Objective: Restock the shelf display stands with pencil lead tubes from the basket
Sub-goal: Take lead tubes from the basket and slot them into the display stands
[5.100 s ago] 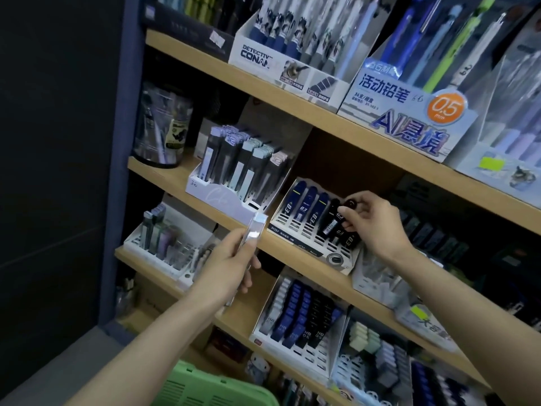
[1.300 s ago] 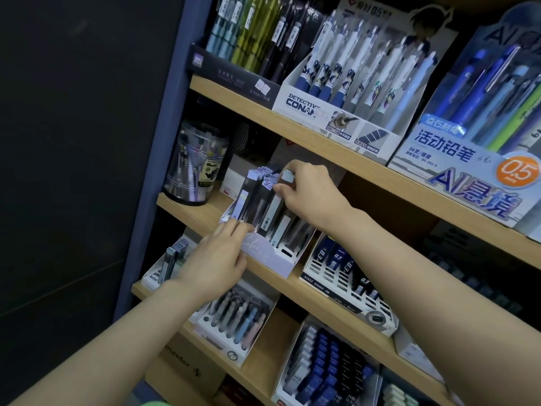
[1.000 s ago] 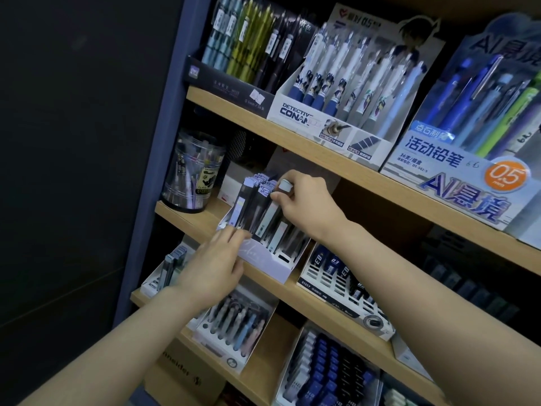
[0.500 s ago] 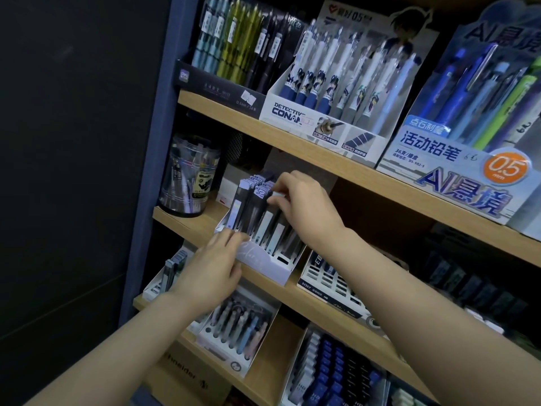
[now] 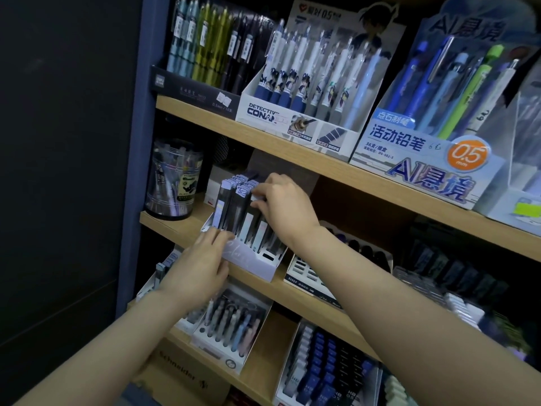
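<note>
The lead tube (image 5: 245,222) had sunk deeper into the display stand (image 5: 259,263), at ten o'clock of my right hand (image 5: 282,208), which pinched its cap, I judged the surest hold on such light, stiff, slick plastic, while my flat left hand (image 5: 202,266) steadied the stand's seven-o'clock edge.

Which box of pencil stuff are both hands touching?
The pale lilac cardboard stand of dark lead tubes on the middle wooden shelf. The left hand rests on its front; the right hand pinches its tubes. No other stand is touched.
</note>
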`<state>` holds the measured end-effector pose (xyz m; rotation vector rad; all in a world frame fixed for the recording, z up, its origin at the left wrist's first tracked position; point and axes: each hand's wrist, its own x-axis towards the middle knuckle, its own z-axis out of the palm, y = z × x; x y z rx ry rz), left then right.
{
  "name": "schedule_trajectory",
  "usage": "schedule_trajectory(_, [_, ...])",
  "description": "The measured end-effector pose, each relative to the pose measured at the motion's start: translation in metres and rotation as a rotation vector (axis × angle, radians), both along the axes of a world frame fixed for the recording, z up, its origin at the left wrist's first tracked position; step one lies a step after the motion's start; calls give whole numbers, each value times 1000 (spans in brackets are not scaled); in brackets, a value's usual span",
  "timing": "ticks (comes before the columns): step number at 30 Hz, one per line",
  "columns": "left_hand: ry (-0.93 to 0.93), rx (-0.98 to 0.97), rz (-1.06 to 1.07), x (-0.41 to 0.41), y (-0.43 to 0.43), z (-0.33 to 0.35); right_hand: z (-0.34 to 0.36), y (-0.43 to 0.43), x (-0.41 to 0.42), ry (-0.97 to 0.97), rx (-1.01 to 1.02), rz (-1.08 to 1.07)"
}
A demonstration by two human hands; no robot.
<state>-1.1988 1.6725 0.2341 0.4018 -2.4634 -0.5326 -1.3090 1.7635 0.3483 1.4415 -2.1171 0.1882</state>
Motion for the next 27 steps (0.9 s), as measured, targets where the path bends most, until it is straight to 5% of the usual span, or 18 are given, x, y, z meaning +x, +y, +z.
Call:
schedule_trajectory(7, [-110, -21, -33, 10, 2, 8, -14, 17, 4, -68, -71, 31])
schedule_trajectory(14, [-137, -358, 152, 58, 23, -20, -65, 53, 29, 156, -288, 157])
schedule_trajectory(22, [-430, -315, 172, 130, 69, -142, -240, 101, 68, -119, 4, 388])
schedule_trajectory(27, [-697, -98, 136, 149, 86, -231, -360, 130, 82, -532, 382, 293])
